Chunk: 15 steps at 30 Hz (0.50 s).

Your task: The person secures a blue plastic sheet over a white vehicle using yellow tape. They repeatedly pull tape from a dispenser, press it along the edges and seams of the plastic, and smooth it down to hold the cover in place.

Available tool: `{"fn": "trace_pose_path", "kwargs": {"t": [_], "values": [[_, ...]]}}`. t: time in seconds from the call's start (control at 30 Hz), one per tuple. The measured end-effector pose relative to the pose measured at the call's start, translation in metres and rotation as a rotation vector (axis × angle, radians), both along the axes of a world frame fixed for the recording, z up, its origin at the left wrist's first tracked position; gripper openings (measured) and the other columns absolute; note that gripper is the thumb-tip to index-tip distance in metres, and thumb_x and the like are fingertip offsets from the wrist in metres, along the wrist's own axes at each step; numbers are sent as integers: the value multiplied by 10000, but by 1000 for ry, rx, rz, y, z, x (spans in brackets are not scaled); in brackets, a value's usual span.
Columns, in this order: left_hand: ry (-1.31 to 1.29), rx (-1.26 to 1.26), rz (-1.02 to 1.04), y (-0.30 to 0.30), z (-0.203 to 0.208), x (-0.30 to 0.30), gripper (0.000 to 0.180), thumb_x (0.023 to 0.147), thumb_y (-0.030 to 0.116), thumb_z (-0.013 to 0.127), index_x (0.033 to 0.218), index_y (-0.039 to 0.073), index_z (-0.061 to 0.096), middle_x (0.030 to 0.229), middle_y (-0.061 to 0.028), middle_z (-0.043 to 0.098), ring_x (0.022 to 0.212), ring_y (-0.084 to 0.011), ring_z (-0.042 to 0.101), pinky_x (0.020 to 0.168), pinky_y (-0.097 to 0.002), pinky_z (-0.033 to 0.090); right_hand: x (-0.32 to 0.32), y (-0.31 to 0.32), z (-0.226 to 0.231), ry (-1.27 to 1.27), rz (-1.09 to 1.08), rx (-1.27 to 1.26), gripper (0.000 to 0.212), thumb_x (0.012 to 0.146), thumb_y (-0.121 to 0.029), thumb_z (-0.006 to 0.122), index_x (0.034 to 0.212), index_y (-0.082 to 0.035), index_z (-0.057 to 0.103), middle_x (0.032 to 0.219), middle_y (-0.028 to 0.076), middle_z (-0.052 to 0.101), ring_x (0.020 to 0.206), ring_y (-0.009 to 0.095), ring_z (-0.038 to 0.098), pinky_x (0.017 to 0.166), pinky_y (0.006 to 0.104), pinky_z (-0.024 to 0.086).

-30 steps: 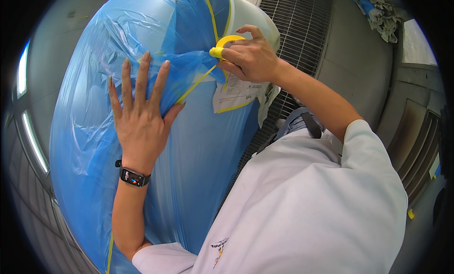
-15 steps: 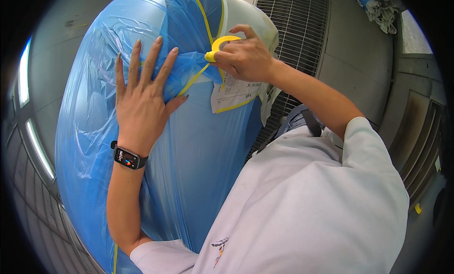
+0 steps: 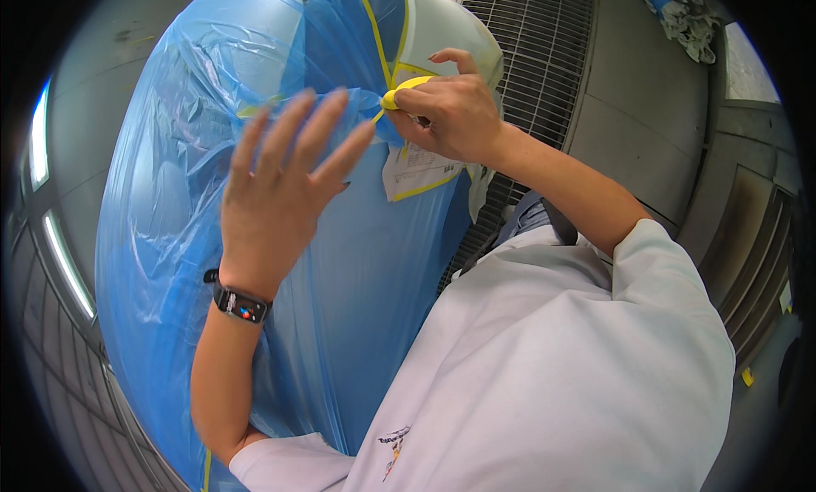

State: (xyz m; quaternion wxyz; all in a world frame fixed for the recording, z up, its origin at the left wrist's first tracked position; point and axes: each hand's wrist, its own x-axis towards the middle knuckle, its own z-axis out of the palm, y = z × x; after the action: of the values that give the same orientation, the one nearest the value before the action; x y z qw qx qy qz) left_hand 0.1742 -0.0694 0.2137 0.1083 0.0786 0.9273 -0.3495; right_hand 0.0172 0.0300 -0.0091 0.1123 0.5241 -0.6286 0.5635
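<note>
My right hand (image 3: 455, 110) grips a roll of yellow masking tape (image 3: 406, 91), its fingers wrapped round it at the edge of the covered form. A strip of the same tape runs from the roll toward the lower left, over bunched plastic. My left hand (image 3: 276, 190), a dark smartwatch (image 3: 242, 305) on its wrist, hovers over the blue plastic sheet (image 3: 340, 279) with fingers spread and slightly blurred; it holds nothing. Just below my right hand, a printed paper sheet (image 3: 416, 173) is edged with yellow tape. More yellow tape lines (image 3: 371, 25) run up the sheet's far part.
Beneath the plastic is a large rounded body, with a pale bare part (image 3: 450, 33) at the far right. A metal floor grating (image 3: 544, 50) runs beside it. Crumpled sheeting (image 3: 684, 25) lies on the floor at the far right. Lit tubes (image 3: 68, 267) glow at the left.
My left hand has lifted off the plastic and moved slightly right and nearer to me. My right hand, still on the tape roll, has shifted slightly right and turned the roll.
</note>
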Motion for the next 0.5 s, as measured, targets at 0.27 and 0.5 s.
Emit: {"fn": "trace_pose_path", "kwargs": {"t": [0.27, 0.5], "values": [[-244, -315, -41, 15, 10, 52, 727, 994, 555, 612, 1586, 140, 536, 1229, 59, 486, 1120, -106, 467, 1065, -291, 366, 2, -5, 2, -1, 1, -11, 70, 968, -255, 734, 920, -211, 762, 648, -16, 726, 584, 137, 679, 1093, 427, 413], [-269, -351, -10, 13, -4, 32, 811, 978, 617, 592, 1608, 114, 503, 1184, 35, 456, 1131, -122, 447, 1097, -288, 342, 0, 4, 6, 49, 31, 83, 36, 932, -227, 797, 935, -193, 784, 753, -25, 779, 667, 102, 712, 1129, 425, 395]]}}
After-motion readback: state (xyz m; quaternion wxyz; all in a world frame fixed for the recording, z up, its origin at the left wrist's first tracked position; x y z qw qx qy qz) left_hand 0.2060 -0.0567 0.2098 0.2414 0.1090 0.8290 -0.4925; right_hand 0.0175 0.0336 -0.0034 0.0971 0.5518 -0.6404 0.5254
